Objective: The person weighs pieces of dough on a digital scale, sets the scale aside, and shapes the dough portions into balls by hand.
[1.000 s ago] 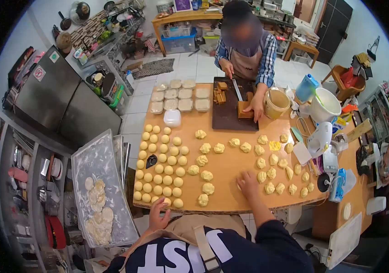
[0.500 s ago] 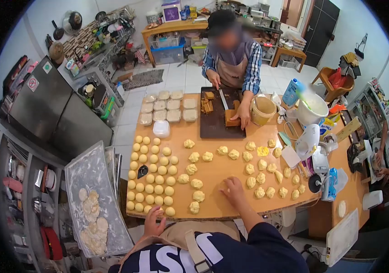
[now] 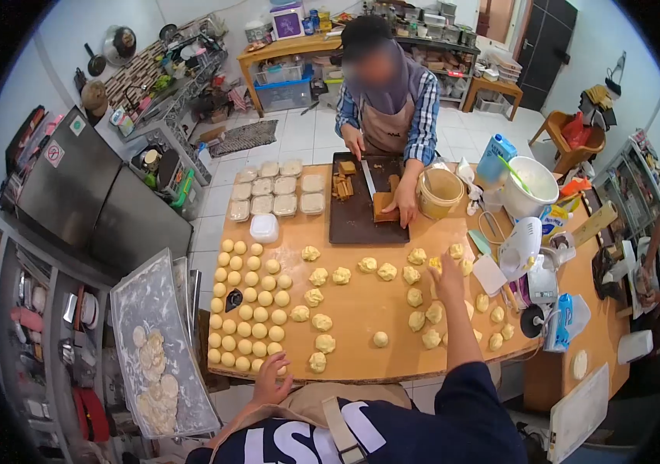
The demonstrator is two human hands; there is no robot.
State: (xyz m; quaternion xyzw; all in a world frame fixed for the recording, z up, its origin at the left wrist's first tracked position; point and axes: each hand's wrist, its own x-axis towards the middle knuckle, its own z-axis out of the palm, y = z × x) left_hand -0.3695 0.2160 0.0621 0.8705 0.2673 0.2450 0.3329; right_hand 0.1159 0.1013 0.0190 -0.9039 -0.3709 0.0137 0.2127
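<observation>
My right hand [image 3: 447, 277] reaches over the right group of rough dough lumps [image 3: 416, 319], its fingers extended at a small flat yellow piece [image 3: 434, 264], which they partly cover. One smooth dough ball [image 3: 380, 339] lies alone on the table below that arm. At the near table edge is my left hand [image 3: 270, 380], fingers apart and holding nothing I can see, close to the rows of smooth dough balls [image 3: 259, 330]. Between the two groups stands a loose column of rough dough pieces [image 3: 324, 322].
Across the wooden table [image 3: 345, 298], a person cuts a brown block [image 3: 383, 207] with a knife [image 3: 369, 176] on a dark tray [image 3: 345, 232]. Lidded containers [image 3: 263, 204] stand left of it, a tub [image 3: 440, 193] and hand mixer [image 3: 521, 246] right. A floury tray [image 3: 183, 340] is at my left.
My right hand has moved from the table's near middle up and right to the yellow piece, leaving a smooth dough ball behind. My left hand has shifted slightly. The view has moved a little.
</observation>
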